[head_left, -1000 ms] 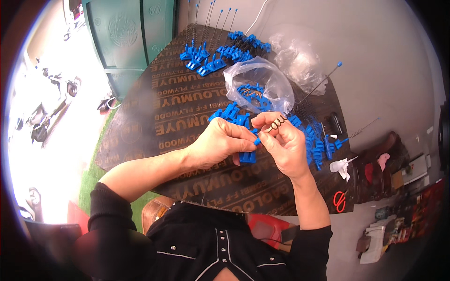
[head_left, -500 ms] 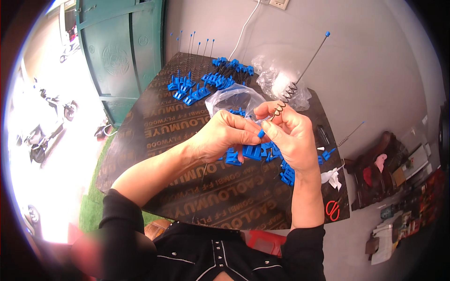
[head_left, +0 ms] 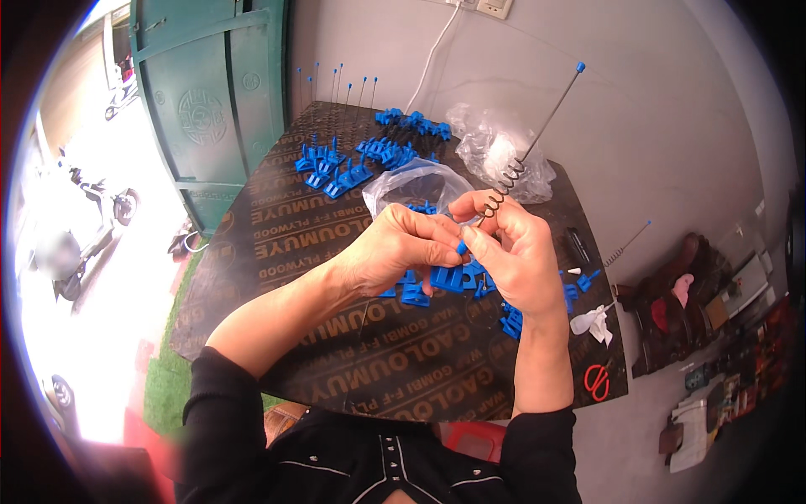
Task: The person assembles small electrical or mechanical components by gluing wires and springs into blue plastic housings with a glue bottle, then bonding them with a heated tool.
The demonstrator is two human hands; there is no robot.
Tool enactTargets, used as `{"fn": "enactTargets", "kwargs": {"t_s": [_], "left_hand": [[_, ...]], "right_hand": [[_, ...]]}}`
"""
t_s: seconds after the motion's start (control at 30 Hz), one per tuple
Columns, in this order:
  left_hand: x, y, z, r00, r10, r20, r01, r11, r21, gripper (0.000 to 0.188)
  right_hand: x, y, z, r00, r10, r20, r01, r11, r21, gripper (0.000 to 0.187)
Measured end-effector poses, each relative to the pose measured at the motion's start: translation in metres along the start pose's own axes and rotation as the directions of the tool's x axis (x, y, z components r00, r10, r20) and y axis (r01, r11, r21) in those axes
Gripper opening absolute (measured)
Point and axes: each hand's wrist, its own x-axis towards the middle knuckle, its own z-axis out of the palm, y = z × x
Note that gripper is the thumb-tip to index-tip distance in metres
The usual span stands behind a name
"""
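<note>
- The left hand [head_left: 403, 252] has its fingers pinched on a blue clip [head_left: 447, 278], which is in front of the person, above the counter [head_left: 227, 311]. The thumb and fingers cover part of this clip.
- The right hand [head_left: 516, 256] has its fingers closed on the low end of a spring rod [head_left: 509, 178]. The coil and the straight part, with a blue cap on top, lean up to the right.
- The fingertips of both hands are near each other at a small blue post [head_left: 462, 248]. It seems to belong to the clip, but the hands hide the joint, so this is not sure.
- More blue parts [head_left: 414, 293] lie below and behind the hands, partly covered by them.
- Behind, an open plastic bag [head_left: 453, 181] shows some blue pieces inside; the hands hide its lower part.
- Farther back stand blue clips with rods [head_left: 323, 164]; their thin wires are hard to separate.
- Scissors [head_left: 597, 382] show red handles; their blades cannot be made out.
</note>
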Motion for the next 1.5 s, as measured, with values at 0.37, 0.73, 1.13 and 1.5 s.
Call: {"fn": "enactTargets", "kwargs": {"t_s": [0.37, 0.73, 1.13, 1.5], "left_hand": [[-0.002, 0.000, 0.000, 1.000, 0.019, 0.014, -0.019, 0.999, 0.032, 0.013], [-0.008, 0.000, 0.003, 1.000, 0.007, 0.017, -0.007, 1.000, 0.024, 0.011], [-0.049, -0.046, 0.001, 0.993, 0.108, 0.046, -0.114, 0.977, 0.179, 0.010], [-0.076, -0.082, -0.004, 0.989, 0.131, 0.061, -0.144, 0.858, 0.493, 0.008]], "right_hand": [[-0.001, -0.003, 0.005, 0.999, -0.037, -0.031, 0.036, 0.999, -0.020, 0.013], [-0.006, -0.003, 0.002, 0.995, -0.086, 0.044, 0.088, 0.995, -0.048, 0.010], [-0.045, 0.006, 0.026, 0.991, -0.076, 0.110, 0.088, 0.991, -0.105, 0.010], [-0.090, 0.037, 0.045, 0.996, 0.007, 0.087, 0.006, 0.989, -0.145, 0.006]]}}
